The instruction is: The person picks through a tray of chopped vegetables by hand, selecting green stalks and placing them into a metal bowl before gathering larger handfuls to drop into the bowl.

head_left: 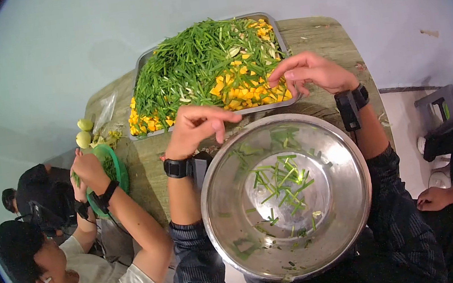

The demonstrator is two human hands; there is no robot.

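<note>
A large steel bowl (231,221) sits close against my body, with some cut green stalks (285,184) scattered on its bottom. Beyond it lies a metal tray (282,37) heaped with chopped greens (193,60) and orange-yellow pieces (245,90). My left hand (197,127) hovers between the bowl's far rim and the tray, index finger stretched out and thumb apart, with nothing visible in it. At the tray's right front corner, my right hand (315,74) is over the orange-yellow pieces, fingers loosely bent and apart, also holding nothing that I can see.
On the left a co-worker (93,262) handles greens over a green basket (122,172). Two pale round vegetables (84,139) and a plastic bag (105,113) lie on the wooden table (316,38). Another person's hand (433,199) is at the right, near a grey stool (440,110).
</note>
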